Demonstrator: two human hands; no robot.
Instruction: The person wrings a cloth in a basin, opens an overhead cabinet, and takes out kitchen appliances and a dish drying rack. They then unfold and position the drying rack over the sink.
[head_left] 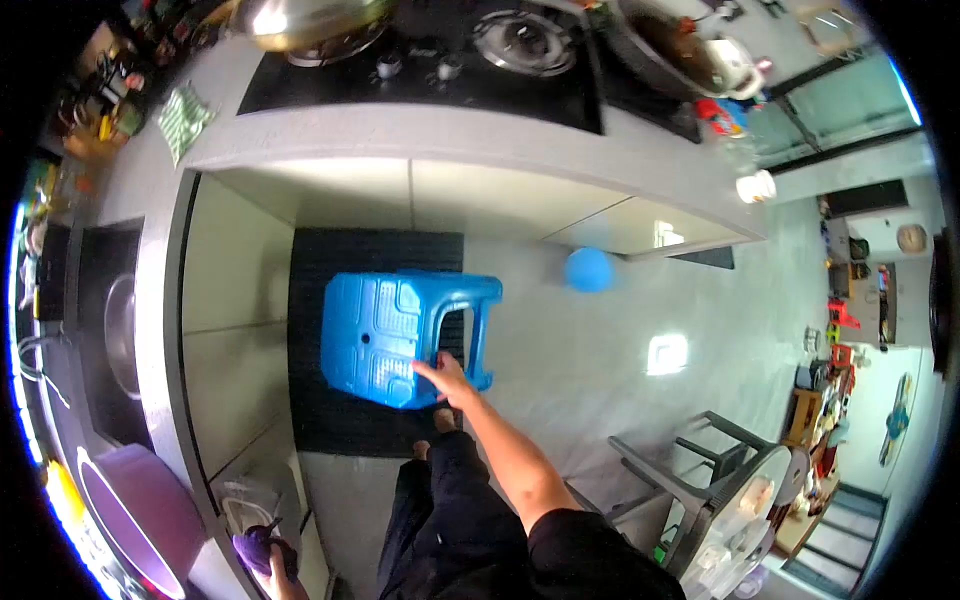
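Note:
My right hand [447, 380] grips the edge of a blue plastic stool [375, 320] beside its cut-out side, with the fingers partly hidden by the rim. The stool is tilted, its seat facing me and its legs pointing right, over a dark ribbed mat [330, 430]. At the lower left, near the counter edge, my left hand [278, 580] is closed on a bunched purple cloth [262, 548]. Only part of that hand shows.
A black cooktop [430, 85] with a lidded pan [310, 22] spans the counter ahead. A purple basin [140, 515] stands by the sink [122, 335] on the left. On the floor is a round blue object [589, 270]; a grey chair [690, 480] stands at right.

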